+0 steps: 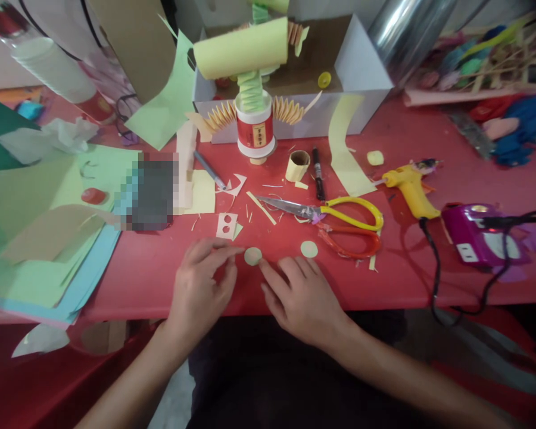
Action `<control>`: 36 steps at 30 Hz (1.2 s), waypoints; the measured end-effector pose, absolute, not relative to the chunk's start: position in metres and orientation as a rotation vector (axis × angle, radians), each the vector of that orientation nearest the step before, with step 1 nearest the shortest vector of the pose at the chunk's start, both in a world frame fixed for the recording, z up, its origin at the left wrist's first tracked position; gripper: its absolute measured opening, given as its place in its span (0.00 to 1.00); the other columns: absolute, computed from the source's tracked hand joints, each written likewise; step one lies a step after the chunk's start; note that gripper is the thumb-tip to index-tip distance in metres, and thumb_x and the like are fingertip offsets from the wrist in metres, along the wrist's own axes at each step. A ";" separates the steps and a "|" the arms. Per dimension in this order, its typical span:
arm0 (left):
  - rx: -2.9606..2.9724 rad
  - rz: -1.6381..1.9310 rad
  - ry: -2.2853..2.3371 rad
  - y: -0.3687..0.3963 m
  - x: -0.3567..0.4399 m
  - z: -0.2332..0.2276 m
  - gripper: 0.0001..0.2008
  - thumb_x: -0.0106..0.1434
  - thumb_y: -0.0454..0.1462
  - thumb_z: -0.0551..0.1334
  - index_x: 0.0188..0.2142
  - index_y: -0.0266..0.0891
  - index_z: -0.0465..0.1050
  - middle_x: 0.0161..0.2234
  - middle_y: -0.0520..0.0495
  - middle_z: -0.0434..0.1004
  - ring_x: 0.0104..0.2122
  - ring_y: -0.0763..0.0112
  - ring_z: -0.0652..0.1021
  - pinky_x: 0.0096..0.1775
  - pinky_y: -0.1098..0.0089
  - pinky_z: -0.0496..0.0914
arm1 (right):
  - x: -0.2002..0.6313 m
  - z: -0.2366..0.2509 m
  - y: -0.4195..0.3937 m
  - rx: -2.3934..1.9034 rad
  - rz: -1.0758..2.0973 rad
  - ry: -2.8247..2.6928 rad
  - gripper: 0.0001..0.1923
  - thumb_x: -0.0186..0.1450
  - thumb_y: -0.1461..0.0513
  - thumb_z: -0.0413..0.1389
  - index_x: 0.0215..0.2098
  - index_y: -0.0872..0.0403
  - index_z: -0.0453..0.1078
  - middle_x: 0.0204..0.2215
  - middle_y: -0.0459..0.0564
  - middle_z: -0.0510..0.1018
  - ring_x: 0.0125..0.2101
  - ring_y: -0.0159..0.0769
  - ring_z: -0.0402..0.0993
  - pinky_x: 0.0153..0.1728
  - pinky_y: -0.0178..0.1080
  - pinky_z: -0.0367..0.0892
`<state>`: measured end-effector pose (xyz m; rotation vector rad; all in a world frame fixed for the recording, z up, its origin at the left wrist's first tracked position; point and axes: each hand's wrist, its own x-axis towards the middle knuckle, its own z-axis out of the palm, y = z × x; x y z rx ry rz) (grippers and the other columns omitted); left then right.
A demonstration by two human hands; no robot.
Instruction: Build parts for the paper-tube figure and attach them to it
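Both hands rest flat on the red surface (pixel 161 274) — left hand (pixel 199 290) and right hand (pixel 301 301) released, fingertips closing on the paper disc (pixel 252 255) between them. A second disc (pixel 309 249) lies just beyond the right hand — scissors (pixel 335 217) further out. Picking up the disc looks the step in hand; lifting its thin edge calls for a fingertip pinch.

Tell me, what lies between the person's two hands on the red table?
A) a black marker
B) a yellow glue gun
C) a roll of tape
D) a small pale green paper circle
D: a small pale green paper circle lies flat between the fingertips of the left hand and right hand.
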<state>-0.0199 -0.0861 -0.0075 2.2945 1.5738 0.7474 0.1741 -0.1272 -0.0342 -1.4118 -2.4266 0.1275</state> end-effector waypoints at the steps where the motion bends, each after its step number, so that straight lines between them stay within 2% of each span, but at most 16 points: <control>1: 2.361 0.780 1.603 -0.091 -0.022 -0.009 0.12 0.64 0.32 0.58 0.43 0.42 0.79 0.38 0.44 0.76 0.40 0.63 0.75 0.45 0.61 0.71 | 0.174 -0.034 -0.127 -1.413 0.129 -2.424 0.20 0.70 0.60 0.49 0.57 0.60 0.69 0.35 0.56 0.71 0.35 0.44 0.63 0.35 0.45 0.59; 4: 2.608 0.716 1.592 -0.103 -0.025 -0.014 0.15 0.62 0.33 0.61 0.48 0.44 0.77 0.41 0.43 0.77 0.42 0.58 0.73 0.46 0.56 0.67 | 0.174 -0.035 -0.128 -1.406 0.132 -2.427 0.21 0.70 0.59 0.49 0.57 0.60 0.69 0.36 0.56 0.72 0.35 0.44 0.63 0.36 0.45 0.60; 8: 2.812 0.485 1.541 -0.108 -0.023 -0.020 0.19 0.64 0.38 0.62 0.55 0.47 0.74 0.46 0.42 0.78 0.45 0.53 0.71 0.45 0.53 0.63 | 0.173 -0.035 -0.129 -1.411 0.108 -2.423 0.21 0.70 0.59 0.49 0.56 0.60 0.70 0.36 0.56 0.72 0.35 0.45 0.64 0.37 0.46 0.60; 19: 2.796 0.413 1.438 -0.108 -0.024 -0.025 0.21 0.67 0.40 0.60 0.58 0.43 0.71 0.46 0.39 0.77 0.47 0.53 0.70 0.47 0.53 0.62 | 0.173 -0.035 -0.129 -1.407 0.113 -2.411 0.21 0.70 0.59 0.49 0.56 0.60 0.70 0.36 0.57 0.72 0.36 0.45 0.64 0.36 0.46 0.62; 23: 2.623 0.654 1.508 -0.106 -0.029 -0.024 0.16 0.65 0.38 0.61 0.53 0.46 0.75 0.41 0.43 0.79 0.42 0.57 0.72 0.45 0.56 0.63 | 0.173 -0.036 -0.130 -1.422 0.154 -2.413 0.21 0.71 0.59 0.48 0.58 0.59 0.69 0.36 0.57 0.71 0.36 0.45 0.64 0.37 0.47 0.63; 26: 2.373 0.943 1.694 -0.107 -0.033 -0.023 0.06 0.65 0.35 0.61 0.38 0.43 0.78 0.33 0.46 0.78 0.37 0.63 0.73 0.44 0.59 0.65 | 0.173 -0.037 -0.131 -1.443 0.195 -2.387 0.21 0.71 0.59 0.48 0.58 0.58 0.68 0.37 0.56 0.71 0.37 0.46 0.64 0.40 0.47 0.63; 28: 2.207 1.046 1.785 -0.108 -0.035 -0.022 0.06 0.65 0.35 0.60 0.31 0.42 0.74 0.30 0.48 0.77 0.34 0.65 0.73 0.42 0.60 0.67 | 0.173 -0.038 -0.132 -1.458 0.200 -2.357 0.20 0.71 0.59 0.48 0.57 0.59 0.68 0.38 0.56 0.72 0.38 0.46 0.65 0.41 0.47 0.63; 32: 2.053 1.122 1.844 -0.108 -0.034 -0.024 0.08 0.66 0.37 0.59 0.30 0.42 0.72 0.29 0.48 0.76 0.32 0.67 0.74 0.41 0.62 0.68 | 0.170 -0.035 -0.130 -1.487 0.190 -2.343 0.23 0.72 0.54 0.48 0.59 0.60 0.66 0.39 0.57 0.72 0.38 0.46 0.66 0.40 0.47 0.63; 36: 2.062 1.114 1.834 -0.106 -0.033 -0.027 0.08 0.66 0.38 0.59 0.30 0.41 0.72 0.30 0.48 0.76 0.32 0.67 0.74 0.41 0.62 0.69 | 0.165 -0.030 -0.127 -1.547 0.148 -2.443 0.26 0.73 0.52 0.46 0.64 0.54 0.62 0.38 0.54 0.72 0.37 0.45 0.67 0.39 0.46 0.63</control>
